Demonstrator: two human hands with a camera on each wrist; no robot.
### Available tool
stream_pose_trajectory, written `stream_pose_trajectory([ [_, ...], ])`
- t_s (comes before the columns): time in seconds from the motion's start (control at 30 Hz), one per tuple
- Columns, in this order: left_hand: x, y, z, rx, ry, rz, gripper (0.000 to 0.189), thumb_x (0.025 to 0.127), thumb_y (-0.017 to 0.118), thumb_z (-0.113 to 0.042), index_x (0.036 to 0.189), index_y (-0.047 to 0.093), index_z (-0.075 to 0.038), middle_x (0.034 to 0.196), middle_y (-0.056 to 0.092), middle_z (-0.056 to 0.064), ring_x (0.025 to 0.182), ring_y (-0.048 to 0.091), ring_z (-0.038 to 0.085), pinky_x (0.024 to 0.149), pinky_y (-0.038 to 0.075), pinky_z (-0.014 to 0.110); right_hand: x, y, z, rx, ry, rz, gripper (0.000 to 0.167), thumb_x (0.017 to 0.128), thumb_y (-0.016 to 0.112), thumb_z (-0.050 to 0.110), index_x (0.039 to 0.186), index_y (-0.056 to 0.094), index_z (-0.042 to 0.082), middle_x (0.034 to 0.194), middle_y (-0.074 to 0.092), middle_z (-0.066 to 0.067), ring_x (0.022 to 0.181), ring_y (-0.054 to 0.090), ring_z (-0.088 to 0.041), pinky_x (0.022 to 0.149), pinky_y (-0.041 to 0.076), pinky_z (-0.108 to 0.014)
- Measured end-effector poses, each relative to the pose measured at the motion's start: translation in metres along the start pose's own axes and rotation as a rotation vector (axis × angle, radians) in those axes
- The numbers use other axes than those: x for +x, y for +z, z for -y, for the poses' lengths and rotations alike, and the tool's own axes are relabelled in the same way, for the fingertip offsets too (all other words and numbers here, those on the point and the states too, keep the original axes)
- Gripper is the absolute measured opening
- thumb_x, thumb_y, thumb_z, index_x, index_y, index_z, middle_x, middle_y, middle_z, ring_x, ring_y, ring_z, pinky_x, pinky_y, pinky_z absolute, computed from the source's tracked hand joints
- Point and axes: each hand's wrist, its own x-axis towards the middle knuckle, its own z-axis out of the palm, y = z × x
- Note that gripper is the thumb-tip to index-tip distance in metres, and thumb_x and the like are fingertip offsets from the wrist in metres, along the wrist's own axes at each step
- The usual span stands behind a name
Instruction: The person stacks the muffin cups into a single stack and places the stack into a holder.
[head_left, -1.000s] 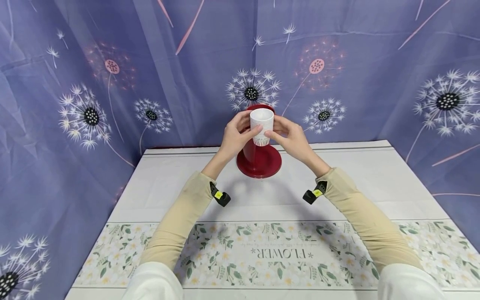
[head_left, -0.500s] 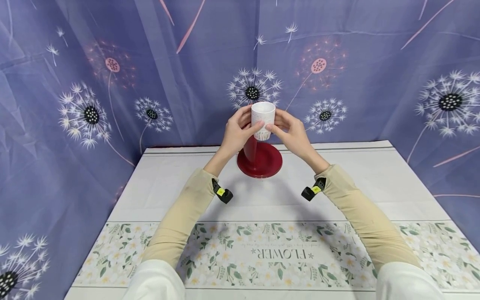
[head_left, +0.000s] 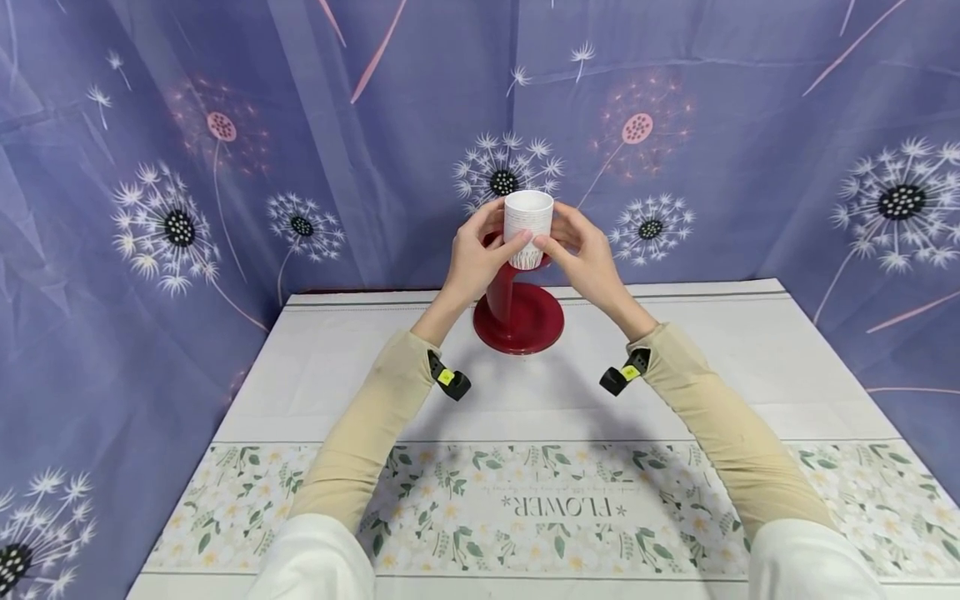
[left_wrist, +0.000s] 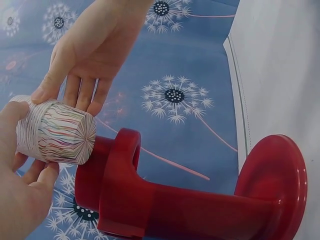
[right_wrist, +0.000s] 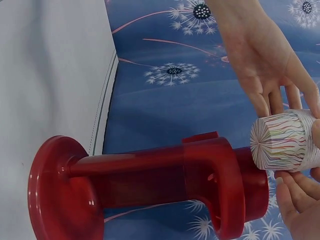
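A white stack of paper cups (head_left: 528,218) stands upright between my hands, its open end up. Ribbed rims fill its upper part, and coloured wavy lines run toward its bottom (left_wrist: 82,136). My left hand (head_left: 475,257) grips it from the left, thumb across the front. From the other side my right hand (head_left: 588,258) holds it, the two thumb tips nearly meeting. Just below the cups is the round head (right_wrist: 256,192) of a red stand (head_left: 534,323) with a disc base. Whether cups and head touch, I cannot tell.
A white cloth (head_left: 360,367) with a floral band covers the table. Behind it hangs a blue dandelion-print curtain (head_left: 405,183), close to the red stand. Black camera straps (head_left: 453,383) sit on both wrists.
Both hands have raised the stack of paper cups in small steps, so more of the red stand shows beneath it. The stand has stayed put.
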Motion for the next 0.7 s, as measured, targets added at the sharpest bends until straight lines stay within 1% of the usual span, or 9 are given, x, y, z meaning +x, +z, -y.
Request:
stream_pose_trajectory([
  [0.13,0.004,0.001,-0.001,-0.001,0.025,-0.017,0.06,0.087,0.073,-0.021,0.141,0.048,-0.01,0.125,0.062,0.015,0.116,0.059,0.021,0.104,0.048,0.032,0.003,-0.002,0.003,0.018,0.001,-0.003,0.055,0.094,0.065,0.017,0.144,0.044,0.007,0.125,0.063,-0.02,0.113,0.062,-0.029,0.098,0.051,-0.033],
  [0.3,0.008,0.001,-0.003,-0.003,0.027,-0.017,0.062,0.087,0.074,-0.019,0.142,0.047,-0.008,0.125,0.062,0.015,0.117,0.06,0.021,0.103,0.048,0.031,0.007,-0.005,0.004,0.018,0.006,-0.005,0.054,0.094,0.065,0.016,0.143,0.044,0.008,0.125,0.064,-0.019,0.113,0.063,-0.029,0.099,0.05,-0.034],
  [0.37,0.01,0.001,-0.005,-0.007,0.031,-0.017,0.062,0.087,0.074,-0.018,0.142,0.047,-0.007,0.125,0.062,0.016,0.117,0.06,0.021,0.103,0.048,0.03,0.009,-0.005,0.006,0.01,0.008,-0.005,0.054,0.094,0.065,0.016,0.143,0.044,0.008,0.125,0.064,-0.02,0.113,0.063,-0.029,0.099,0.05,-0.033],
  [0.5,0.015,0.0,-0.007,-0.008,0.057,-0.02,0.062,0.088,0.072,-0.016,0.143,0.046,-0.006,0.126,0.062,0.017,0.117,0.06,0.022,0.103,0.048,0.029,0.016,-0.006,0.01,0.014,-0.004,-0.017,0.055,0.093,0.064,0.013,0.143,0.043,0.005,0.124,0.063,-0.022,0.113,0.063,-0.03,0.099,0.05,-0.033],
  [0.6,0.02,-0.001,-0.009,-0.011,0.061,-0.02,0.063,0.089,0.071,-0.017,0.144,0.044,-0.005,0.128,0.061,0.016,0.119,0.06,0.021,0.103,0.048,0.028,0.022,-0.006,0.012,0.019,-0.008,-0.021,0.055,0.093,0.065,0.011,0.144,0.043,0.004,0.125,0.062,-0.024,0.113,0.062,-0.031,0.099,0.05,-0.033],
  [0.7,0.023,-0.003,-0.01,-0.009,0.055,-0.02,0.063,0.089,0.071,-0.018,0.145,0.043,-0.006,0.129,0.061,0.015,0.121,0.059,0.021,0.104,0.047,0.027,0.025,-0.006,0.013,0.018,-0.005,-0.013,0.055,0.094,0.064,0.013,0.144,0.042,0.006,0.127,0.062,-0.022,0.114,0.062,-0.029,0.1,0.049,-0.033],
])
